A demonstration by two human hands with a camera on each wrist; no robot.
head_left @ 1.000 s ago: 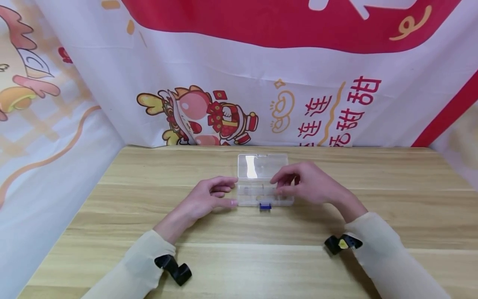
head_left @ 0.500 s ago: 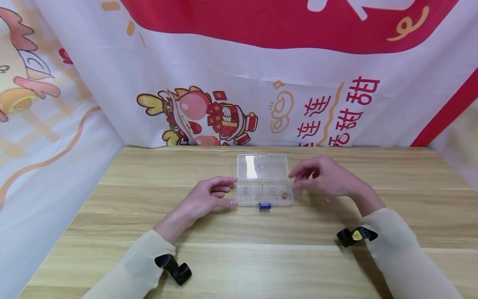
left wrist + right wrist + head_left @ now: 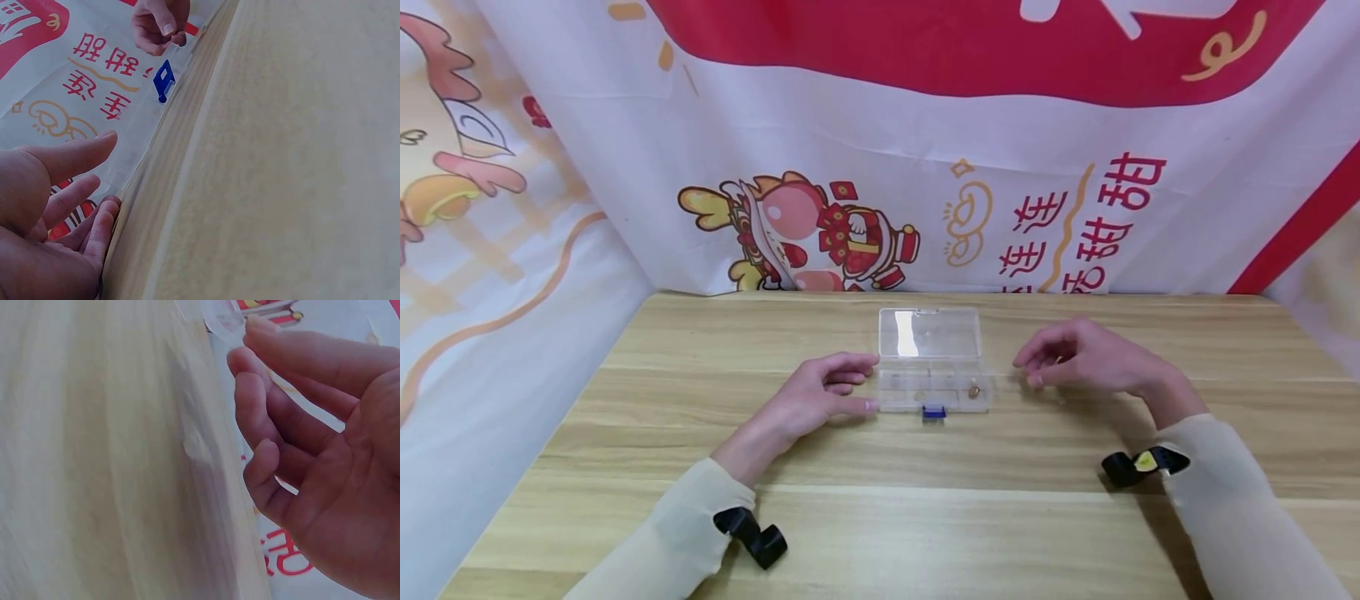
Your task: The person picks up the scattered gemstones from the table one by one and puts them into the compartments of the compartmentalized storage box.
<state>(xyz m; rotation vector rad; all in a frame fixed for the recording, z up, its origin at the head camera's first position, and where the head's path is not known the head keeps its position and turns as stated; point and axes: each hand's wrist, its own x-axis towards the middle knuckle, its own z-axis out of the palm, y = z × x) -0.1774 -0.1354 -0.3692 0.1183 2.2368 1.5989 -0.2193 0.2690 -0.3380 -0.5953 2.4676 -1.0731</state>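
While the head view looked down on the wooden table (image 3: 880,517), a clear plastic box (image 3: 931,385) was seen at its middle, lid (image 3: 929,334) laid open and flat toward the banner (image 3: 925,167). A blue latch (image 3: 933,412) was shown on the box's near edge, and a small brown piece (image 3: 973,391) was seen in its right-hand compartment. The left hand (image 3: 820,396) was rested on the table against the box's left end, thumb and forefinger touching that wall, the other fingers loosely curled; nothing was pinched. The right hand (image 3: 1086,360) was held just right of the box, apart from it, fingertips drawn together. Whether anything was pinched there could not be told from this view. Black wrist mounts were strapped over both cream sleeves.

From the left wrist view, the left hand (image 3: 47,219) was shown with fingers relaxed and spread beside the box's clear wall (image 3: 134,159). The blue latch (image 3: 163,80) was caught farther along, and the right hand (image 3: 159,24) beyond it, fingers bunched.

From the right wrist view, the right hand (image 3: 319,462) was seen with fingers bent toward the thumb, slightly apart, nothing visibly held. The box's clear corner (image 3: 222,322) was glimpsed just past the fingertips, blurred.
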